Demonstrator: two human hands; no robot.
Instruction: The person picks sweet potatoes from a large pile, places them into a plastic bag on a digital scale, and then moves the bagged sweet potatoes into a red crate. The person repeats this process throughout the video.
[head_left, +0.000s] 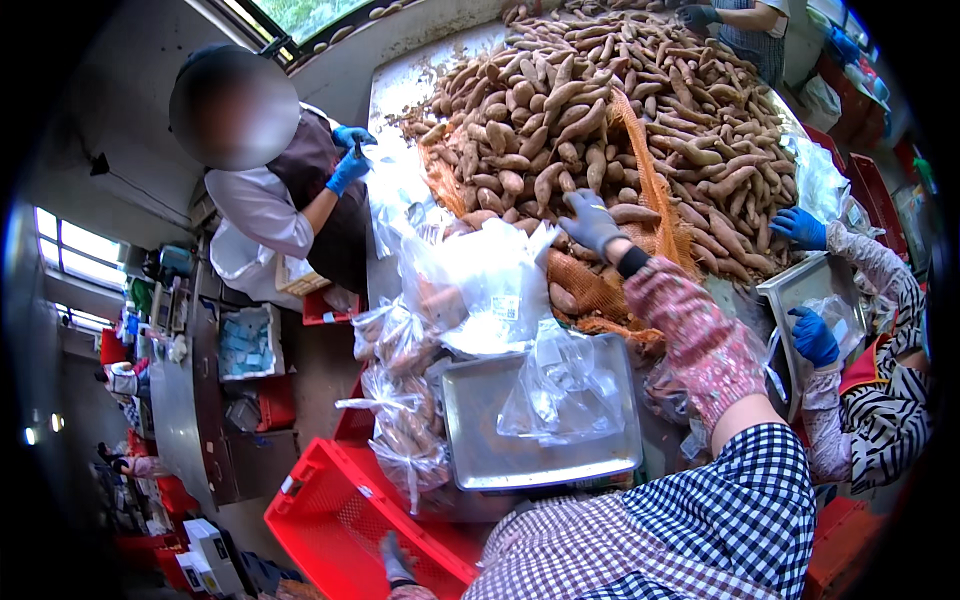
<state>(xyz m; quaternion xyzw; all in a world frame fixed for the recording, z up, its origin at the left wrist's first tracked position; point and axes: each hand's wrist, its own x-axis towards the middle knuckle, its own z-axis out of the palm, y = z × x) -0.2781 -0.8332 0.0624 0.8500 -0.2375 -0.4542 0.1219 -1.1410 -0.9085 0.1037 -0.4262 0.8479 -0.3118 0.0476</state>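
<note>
My right hand (592, 221), in a grey glove under a pink floral sleeve, reaches over the heap of sweet potatoes (536, 142) beside an orange mesh sack (645, 172). Its fingers touch the roots there, but the palm side is hidden, so a grip cannot be made out. Low in the picture my left hand (395, 559), also gloved in grey, is at the side of a red plastic crate (330, 487); how its fingers lie is unclear. Before me a metal tray (480, 450) holds a clear plastic bag (555, 405). White plastic bags (480, 277) lie just beyond it.
Tied bags of sweet potatoes (409, 427) stand left of the tray. A co-worker's blue-gloved hands (349, 161) are at the table's left edge. To the right, another co-worker's blue gloves (814, 337) are near a second metal tray (802, 285). A further gloved person (697, 16) works at the far end.
</note>
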